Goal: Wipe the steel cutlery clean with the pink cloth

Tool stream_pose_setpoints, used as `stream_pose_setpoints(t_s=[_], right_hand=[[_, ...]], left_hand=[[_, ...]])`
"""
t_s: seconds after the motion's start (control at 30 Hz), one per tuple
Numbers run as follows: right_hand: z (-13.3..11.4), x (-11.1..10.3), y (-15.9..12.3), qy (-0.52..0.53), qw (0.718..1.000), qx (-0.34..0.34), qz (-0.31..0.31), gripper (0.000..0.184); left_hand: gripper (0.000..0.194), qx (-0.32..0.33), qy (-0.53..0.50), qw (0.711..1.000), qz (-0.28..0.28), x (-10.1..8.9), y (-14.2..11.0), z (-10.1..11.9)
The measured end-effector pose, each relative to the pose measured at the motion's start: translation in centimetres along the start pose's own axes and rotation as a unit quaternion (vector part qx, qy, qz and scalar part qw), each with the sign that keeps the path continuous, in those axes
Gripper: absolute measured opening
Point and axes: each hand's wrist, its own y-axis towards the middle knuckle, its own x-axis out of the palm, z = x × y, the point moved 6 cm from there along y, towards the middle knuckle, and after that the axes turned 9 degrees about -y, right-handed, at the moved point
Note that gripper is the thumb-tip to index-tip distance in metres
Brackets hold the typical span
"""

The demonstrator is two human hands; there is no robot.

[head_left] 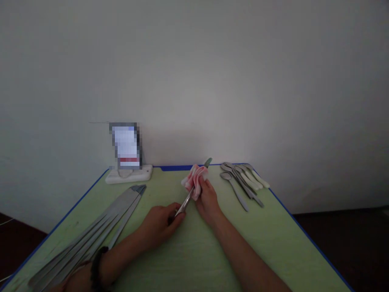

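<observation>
Above the table's middle, my left hand [162, 223] is closed round the handle end of a metal table knife [184, 204]. The knife slants up and away to the right. A pink and white cloth [192, 178] is bunched round its middle, and my right hand [208, 200] grips this cloth from the right side. Beyond the cloth, the tip of the blade sticks out. The part of the knife inside the folds is hidden.
Several metal knives [100, 223] lie fanned on the left of the green table [188, 259], partly behind my left forearm. Several spoons [237, 190], some white-handled, lie at the right. At the back left, a blurred screen [126, 144] stands by a white power strip [142, 174], before the wall [212, 81].
</observation>
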Motion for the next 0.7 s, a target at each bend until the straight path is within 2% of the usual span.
stream_pose_setpoints(t_s=[0.1,0.3,0.4,0.57,0.7], right_hand=[[-0.5,0.2,-0.1,0.024,1.0,0.0,0.006,0.024],[0.3,1.2,-0.9,0.01,0.997,0.068,-0.026,0.031],[0.2,1.5,-1.0,-0.017,0.995,0.091,-0.049,0.035],[0.0,2.0,-1.4,-0.062,0.985,0.091,-0.132,0.025],[0.2,2.0,-1.5,-0.053,0.984,0.089,-0.143,0.026]], left_hand=[[0.028,0.007,0.021,1.0,0.0,0.0,0.0,0.1],[0.029,-0.015,-0.088,0.996,0.017,-0.3,-0.1,-0.3],[0.035,-0.006,-0.073,0.997,0.017,-0.2,0.0,-0.3],[0.039,-0.01,-0.049,0.998,0.024,0.0,0.2,-0.8],[0.039,-0.004,-0.032,0.999,-0.006,0.3,0.3,-0.9]])
